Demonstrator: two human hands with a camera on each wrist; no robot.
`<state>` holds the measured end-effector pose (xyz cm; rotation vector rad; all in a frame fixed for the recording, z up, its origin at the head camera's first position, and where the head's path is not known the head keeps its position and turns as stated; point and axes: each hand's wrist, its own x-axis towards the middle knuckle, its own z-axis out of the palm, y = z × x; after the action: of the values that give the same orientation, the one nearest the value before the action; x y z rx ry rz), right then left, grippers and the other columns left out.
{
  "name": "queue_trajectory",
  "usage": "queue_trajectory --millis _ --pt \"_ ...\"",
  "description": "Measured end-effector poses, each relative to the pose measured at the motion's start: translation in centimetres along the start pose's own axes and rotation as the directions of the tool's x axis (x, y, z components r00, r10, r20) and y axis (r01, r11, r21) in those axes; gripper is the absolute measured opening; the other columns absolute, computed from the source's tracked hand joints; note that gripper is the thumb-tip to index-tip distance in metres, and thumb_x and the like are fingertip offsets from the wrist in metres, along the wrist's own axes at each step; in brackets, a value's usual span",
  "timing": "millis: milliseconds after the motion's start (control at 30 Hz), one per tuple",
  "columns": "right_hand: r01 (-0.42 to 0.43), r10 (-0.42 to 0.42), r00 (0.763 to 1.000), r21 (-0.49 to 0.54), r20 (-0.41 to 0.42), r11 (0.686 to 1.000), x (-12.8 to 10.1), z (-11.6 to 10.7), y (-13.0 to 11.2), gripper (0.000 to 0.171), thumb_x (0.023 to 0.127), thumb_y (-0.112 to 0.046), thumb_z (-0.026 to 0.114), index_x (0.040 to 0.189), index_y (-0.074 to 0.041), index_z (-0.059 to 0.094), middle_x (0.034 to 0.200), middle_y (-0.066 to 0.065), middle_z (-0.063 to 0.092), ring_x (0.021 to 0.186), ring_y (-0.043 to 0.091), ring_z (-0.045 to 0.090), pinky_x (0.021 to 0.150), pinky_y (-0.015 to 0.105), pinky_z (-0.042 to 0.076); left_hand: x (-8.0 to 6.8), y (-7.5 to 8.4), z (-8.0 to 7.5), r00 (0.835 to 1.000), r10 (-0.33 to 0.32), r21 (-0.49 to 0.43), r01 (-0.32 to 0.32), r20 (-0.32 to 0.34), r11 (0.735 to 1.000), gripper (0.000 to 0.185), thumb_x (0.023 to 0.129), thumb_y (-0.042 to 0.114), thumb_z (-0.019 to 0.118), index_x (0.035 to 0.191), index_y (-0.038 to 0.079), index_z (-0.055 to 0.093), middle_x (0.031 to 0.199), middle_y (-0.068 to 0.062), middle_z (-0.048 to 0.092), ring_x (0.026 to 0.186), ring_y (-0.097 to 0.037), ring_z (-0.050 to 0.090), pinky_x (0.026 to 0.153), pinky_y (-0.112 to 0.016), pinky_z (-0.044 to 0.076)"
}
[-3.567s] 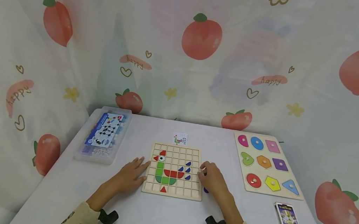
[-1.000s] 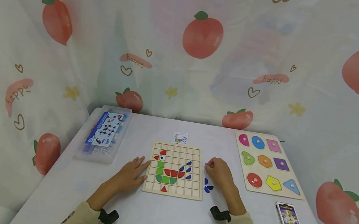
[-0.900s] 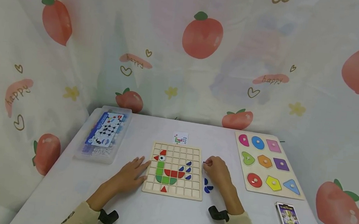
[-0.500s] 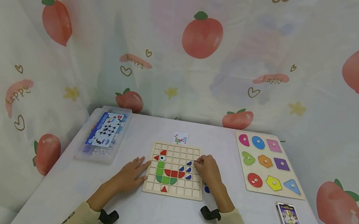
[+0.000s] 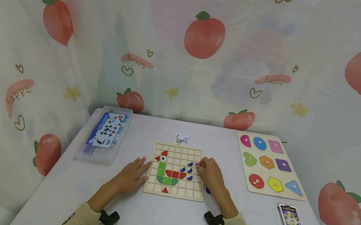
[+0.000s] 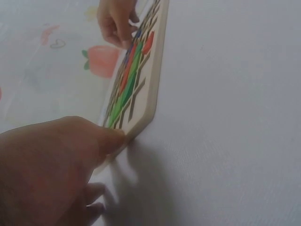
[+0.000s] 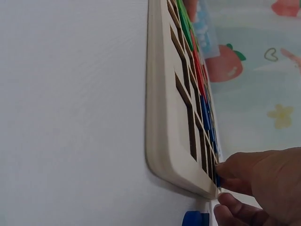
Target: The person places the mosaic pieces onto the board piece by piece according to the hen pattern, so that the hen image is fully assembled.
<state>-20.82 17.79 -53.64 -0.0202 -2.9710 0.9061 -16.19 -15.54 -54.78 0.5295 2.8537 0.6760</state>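
Note:
A wooden grid board (image 5: 174,196) lies mid-table, with red, green and blue pieces and a round eye piece (image 5: 163,158) set in its cells as a bird figure. Along the board's left edge rests my left hand (image 5: 133,175), thumb touching the rim and fingers loosely spread. At the right-hand column, my right hand (image 5: 211,173) pinches a small blue piece (image 5: 197,164) between thumb and fingertip. Several blue pieces (image 5: 190,170) sit in cells just left of it. A loose blue piece (image 5: 208,190) lies beside the board, partly under the right wrist.
Behind the board lies a small picture card (image 5: 182,139). A clear plastic case (image 5: 105,135) of small parts stands at the back left. A shape-peg board (image 5: 270,165) lies on the right, with a card box (image 5: 291,220) in front of it.
My right hand has moved left from beside the board to its right-hand column, carrying the blue piece. It now covers some of the loose blue pieces. My left hand has stayed put.

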Motion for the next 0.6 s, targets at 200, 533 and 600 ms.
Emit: queue_trajectory --millis 200,533,600 --pt "0.013 -0.013 1.0 -0.01 0.015 1.0 -0.5 -0.7 0.3 0.018 0.097 -0.017 0.075 0.11 -0.005 0.074 0.099 0.011 0.061 0.082 0.02 0.057 0.067 0.03 0.049 0.0 0.0 0.1 1.0 -0.004 0.005 0.004 0.002 1.0 0.063 0.107 0.034 0.06 0.164 0.015 0.04 0.172 -0.017 0.03 0.16 -0.043 0.023 0.127 -0.062 0.024" --pt "-0.059 0.062 0.995 -0.036 0.085 0.998 -1.5 -3.6 2.2 0.025 0.097 -0.019 0.075 0.115 -0.002 0.073 0.105 0.015 0.066 0.089 0.025 0.062 0.083 0.043 0.061 0.2 -0.3 0.4 1.0 -0.007 0.017 0.007 -0.001 1.0 0.063 0.107 0.034 0.059 0.164 0.015 0.04 0.172 -0.017 0.029 0.16 -0.042 0.022 0.127 -0.062 0.024" --pt "-0.08 0.083 0.992 -0.042 0.097 0.996 -1.7 -3.9 2.7 0.024 0.097 -0.02 0.075 0.113 -0.002 0.073 0.103 0.014 0.066 0.09 0.025 0.063 0.085 0.044 0.062 0.2 -0.3 0.4 1.0 -0.004 0.017 0.004 0.002 1.0 0.063 0.107 0.034 0.059 0.164 0.015 0.039 0.172 -0.017 0.029 0.16 -0.043 0.022 0.127 -0.062 0.024"
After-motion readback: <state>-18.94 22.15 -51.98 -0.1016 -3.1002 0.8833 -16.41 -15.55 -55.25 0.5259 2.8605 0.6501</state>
